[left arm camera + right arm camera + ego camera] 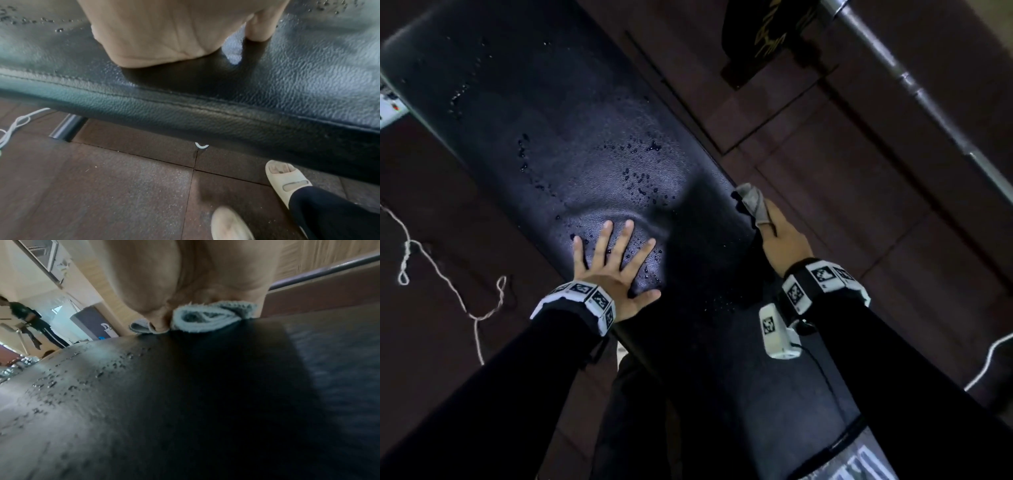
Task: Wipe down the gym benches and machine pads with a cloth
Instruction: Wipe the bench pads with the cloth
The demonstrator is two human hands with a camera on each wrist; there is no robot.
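Observation:
A long black padded gym bench point(571, 144) runs from upper left to lower right, its top beaded with water droplets point(640, 178). My left hand point(616, 260) lies flat on the pad with fingers spread, pressing a dent into it; the left wrist view shows the palm point(156, 35) on the leather point(267, 91). My right hand point(784, 236) grips a bunched grey cloth point(753, 202) at the bench's right edge. In the right wrist view the cloth point(207, 318) sits folded under the fingers against the pad point(144, 402).
Dark rubber floor tiles point(842, 171) surround the bench. A steel barbell point(914, 89) crosses the upper right. A white cord point(431, 260) trails on the floor at left. My feet in pale slippers point(285, 178) stand by the bench. Another person point(30, 321) stands far off.

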